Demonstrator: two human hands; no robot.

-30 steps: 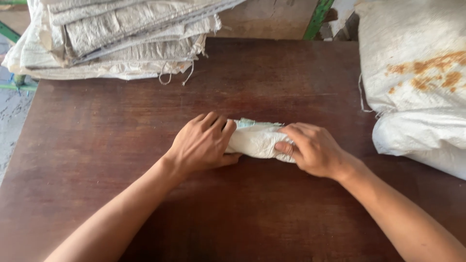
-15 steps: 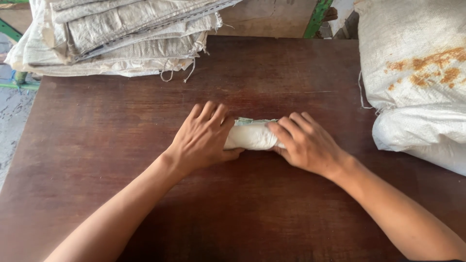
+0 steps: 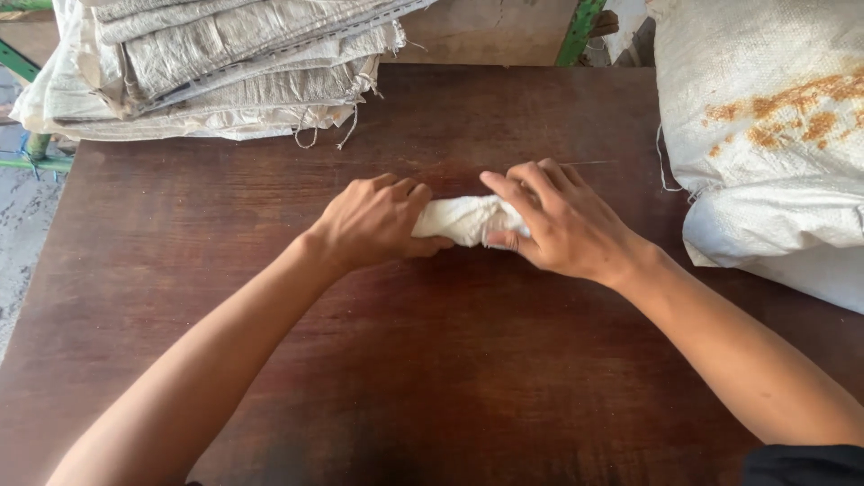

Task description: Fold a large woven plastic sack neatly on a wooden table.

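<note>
A small, tightly rolled white woven sack lies across the middle of a dark brown wooden table. My left hand is curled over the roll's left end, thumb underneath on the near side. My right hand presses down on its right end with fingers spread over the top and the thumb tucked at the near edge. Only the roll's middle part shows between the two hands.
A stack of folded grey-white woven sacks sits at the table's far left corner. A bulky filled white sack with orange stains lies along the right edge. A green metal frame post stands behind the table.
The roll has become tighter and smaller. Both hands shifted slightly away from me, and my left fingers curled from flat into a grip over the roll's end.
</note>
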